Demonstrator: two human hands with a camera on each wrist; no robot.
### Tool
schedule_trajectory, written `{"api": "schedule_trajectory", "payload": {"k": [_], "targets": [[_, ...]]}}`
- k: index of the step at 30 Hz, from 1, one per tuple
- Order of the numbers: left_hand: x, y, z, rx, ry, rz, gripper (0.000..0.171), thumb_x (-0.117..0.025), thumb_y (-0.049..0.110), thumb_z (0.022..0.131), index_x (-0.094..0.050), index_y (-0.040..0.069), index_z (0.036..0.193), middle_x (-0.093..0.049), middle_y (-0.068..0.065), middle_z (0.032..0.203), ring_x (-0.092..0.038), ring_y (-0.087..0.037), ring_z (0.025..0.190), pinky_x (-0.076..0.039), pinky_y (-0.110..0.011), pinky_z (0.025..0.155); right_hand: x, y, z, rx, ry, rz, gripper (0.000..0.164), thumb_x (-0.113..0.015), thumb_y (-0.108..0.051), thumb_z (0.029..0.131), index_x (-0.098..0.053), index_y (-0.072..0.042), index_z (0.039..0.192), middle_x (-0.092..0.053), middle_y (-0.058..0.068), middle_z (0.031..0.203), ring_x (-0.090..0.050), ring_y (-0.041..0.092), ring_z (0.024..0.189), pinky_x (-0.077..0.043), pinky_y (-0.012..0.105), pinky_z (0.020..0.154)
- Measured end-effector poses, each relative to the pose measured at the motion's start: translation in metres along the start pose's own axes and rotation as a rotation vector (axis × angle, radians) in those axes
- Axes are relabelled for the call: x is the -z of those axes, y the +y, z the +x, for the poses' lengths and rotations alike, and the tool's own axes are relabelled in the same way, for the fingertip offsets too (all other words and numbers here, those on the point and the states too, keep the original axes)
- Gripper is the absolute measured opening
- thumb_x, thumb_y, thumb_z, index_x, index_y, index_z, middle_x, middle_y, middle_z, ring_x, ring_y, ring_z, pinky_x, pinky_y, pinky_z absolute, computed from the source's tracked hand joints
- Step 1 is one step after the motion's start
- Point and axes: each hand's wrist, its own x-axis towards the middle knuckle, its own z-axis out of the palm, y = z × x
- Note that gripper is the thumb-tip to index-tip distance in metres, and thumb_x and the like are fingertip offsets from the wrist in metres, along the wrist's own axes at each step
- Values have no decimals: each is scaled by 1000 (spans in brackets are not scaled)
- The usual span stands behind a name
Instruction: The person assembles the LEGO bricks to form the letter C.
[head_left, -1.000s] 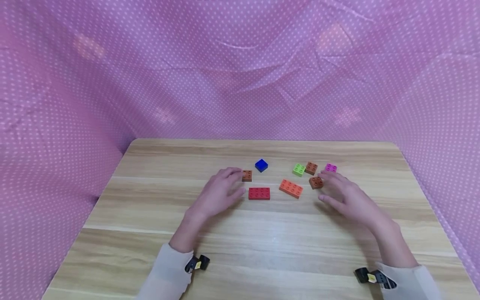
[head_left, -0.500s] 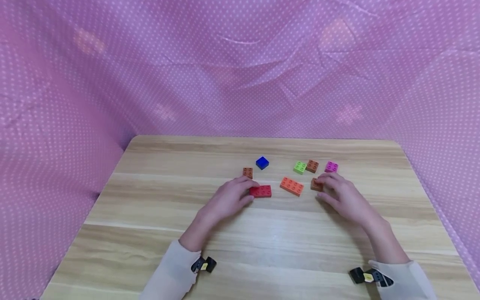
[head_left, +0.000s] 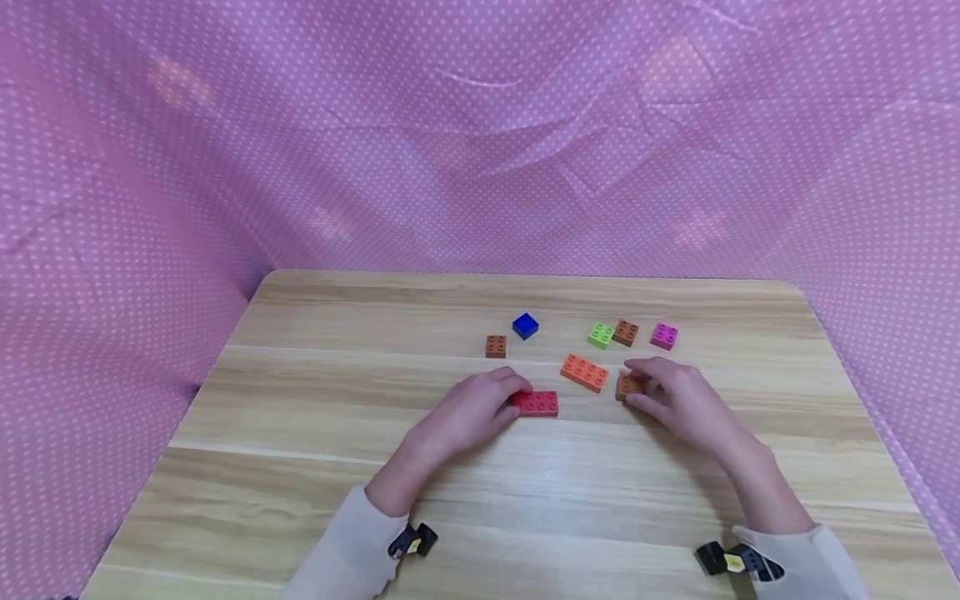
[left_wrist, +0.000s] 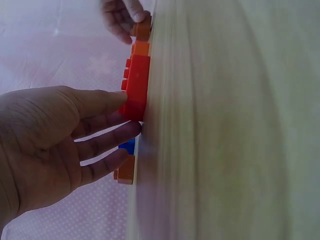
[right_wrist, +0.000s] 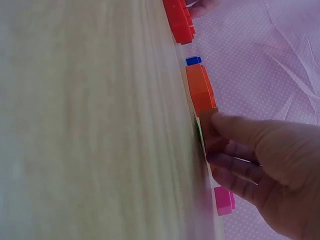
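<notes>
My left hand (head_left: 468, 412) pinches the left end of a long red toy brick (head_left: 540, 403) with two rows of studs. In the left wrist view the thumb lies on the near side of the red brick (left_wrist: 138, 82), and the other fingers spread behind it. Over on the right, my right hand (head_left: 686, 408) holds a small brown brick (head_left: 627, 387) between thumb and fingers, hiding part of it. The right wrist view shows the thumb against the side of this brown brick (right_wrist: 211, 132). Between the hands lies a long orange brick (head_left: 584, 372), studs up.
Farther back on the wooden table (head_left: 360, 333) lie another brown brick (head_left: 496, 346) and a blue brick (head_left: 526, 326). A lime green brick (head_left: 600, 335) sits against a brown brick (head_left: 626, 332), with a magenta brick (head_left: 664, 335) to their right. Pink dotted cloth (head_left: 480, 167) hangs behind.
My left hand has moved from beside the left brown brick, gripped the red brick and drawn it nearer and rightward. My right hand has taken hold of the front brown brick, shifting it slightly nearer.
</notes>
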Motion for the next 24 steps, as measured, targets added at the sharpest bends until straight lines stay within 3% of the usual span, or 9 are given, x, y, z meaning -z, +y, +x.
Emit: {"api": "schedule_trajectory", "payload": {"k": [6, 14, 24], "targets": [[-4, 6, 0, -25, -29, -17, 32, -68, 20, 105, -69, 16, 137, -69, 2, 131, -65, -13, 121, -55, -31, 105, 0, -18, -1, 63, -25, 75, 37, -85, -6, 89, -74, -3, 124, -75, 2, 111, -70, 13, 93, -64, 33, 80], [-8, 9, 0, -85, -7, -20, 31, -70, 19, 104, -71, 16, 135, -70, 2, 130, -66, -14, 120, -54, -30, 106, -9, -51, 1, 180, -74, 103, 38, -86, -10, 89, -74, -6, 125, -74, -2, 117, -71, 11, 100, -64, 33, 86], [-13, 13, 1, -120, -3, -47, 29, -71, 17, 103, -72, 16, 132, -70, 3, 123, -67, -12, 112, -56, -26, 100, -28, -63, -1, 144, -90, 75, 38, -86, -14, 89, -76, -9, 125, -74, 0, 123, -72, 17, 109, -62, 38, 94]]}}
